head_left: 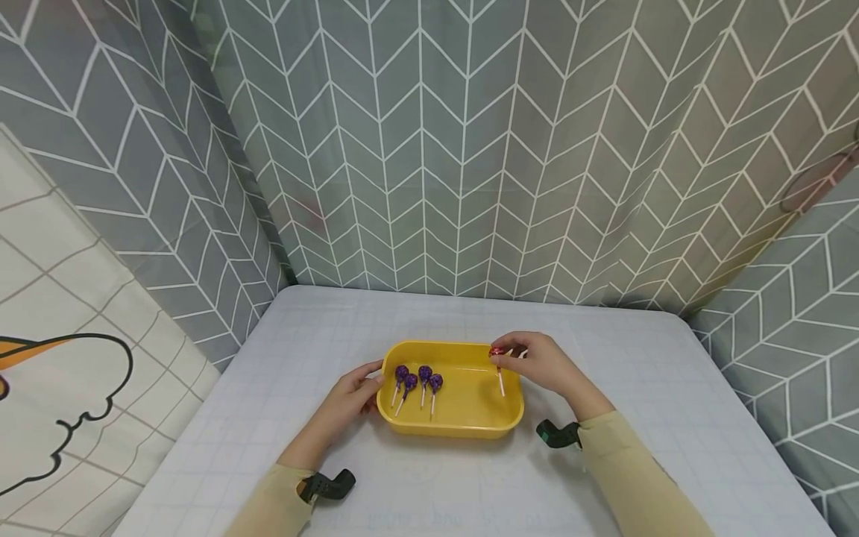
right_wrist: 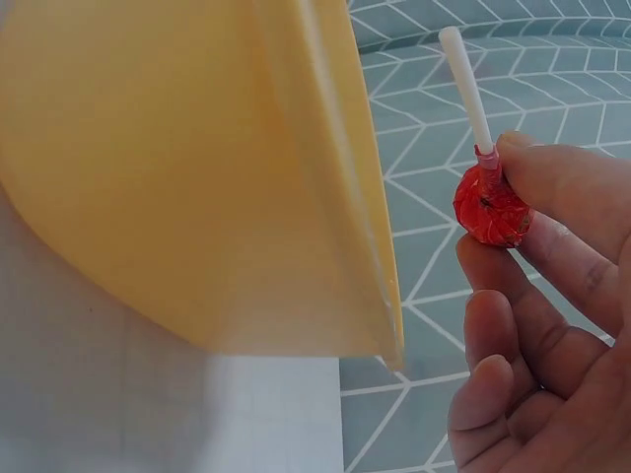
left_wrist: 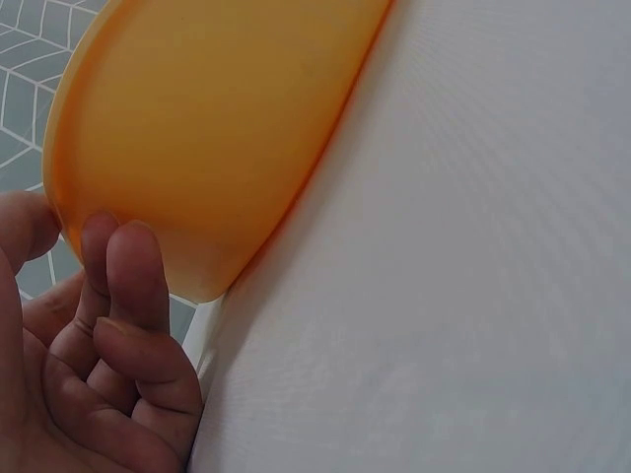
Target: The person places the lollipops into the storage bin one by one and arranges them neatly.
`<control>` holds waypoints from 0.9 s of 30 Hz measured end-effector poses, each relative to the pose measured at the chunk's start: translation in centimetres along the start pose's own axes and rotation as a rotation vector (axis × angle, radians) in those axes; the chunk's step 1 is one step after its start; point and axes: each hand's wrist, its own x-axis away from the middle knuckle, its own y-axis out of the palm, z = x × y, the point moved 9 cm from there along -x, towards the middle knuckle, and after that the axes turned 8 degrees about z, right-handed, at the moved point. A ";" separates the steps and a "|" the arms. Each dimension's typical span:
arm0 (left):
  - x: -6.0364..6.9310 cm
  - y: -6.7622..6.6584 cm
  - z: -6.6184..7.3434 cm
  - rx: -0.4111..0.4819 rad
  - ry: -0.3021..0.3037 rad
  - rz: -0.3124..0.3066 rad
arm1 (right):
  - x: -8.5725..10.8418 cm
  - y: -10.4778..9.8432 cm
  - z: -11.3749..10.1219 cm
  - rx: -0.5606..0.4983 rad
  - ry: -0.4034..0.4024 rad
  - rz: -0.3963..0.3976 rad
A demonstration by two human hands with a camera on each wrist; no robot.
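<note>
My right hand (head_left: pixel 545 363) pinches a red-wrapped lollipop (right_wrist: pixel 490 207) by its candy head, with thumb and fingertips around it. The white stick points down toward the yellow tray (head_left: pixel 463 430) in the head view, and the lollipop is above the tray's right end. At the tray's left end my left hand (head_left: pixel 349 397) holds the rim; in the left wrist view the fingertips (left_wrist: pixel 136 258) touch the tray's outer wall. Several purple-wrapped lollipops (head_left: pixel 425 373) lie grouped inside the tray's left half, their sticks toward me.
Under the tray is a table with a white cloth (head_left: pixel 450 485). Grey curtains (head_left: pixel 443 149) with white chevron lines hang behind and at the sides. A pale checked cloth (head_left: pixel 67 283) with a cartoon print hangs at the left. Each wrist wears a dark camera (head_left: pixel 326 486).
</note>
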 end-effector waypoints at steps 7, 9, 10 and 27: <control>-0.1 0.1 0.0 0.006 0.002 -0.014 | -0.1 0.5 -0.8 0.004 -0.009 -0.010; -0.1 0.1 0.0 0.007 0.003 -0.017 | -0.1 0.8 -1.0 0.005 -0.009 -0.015; -0.1 0.1 0.0 0.009 0.004 -0.018 | -0.1 0.9 -1.1 0.008 -0.009 -0.016; 0.1 0.0 0.2 0.004 0.006 -0.019 | -0.7 2.7 -3.2 0.072 -0.024 -0.050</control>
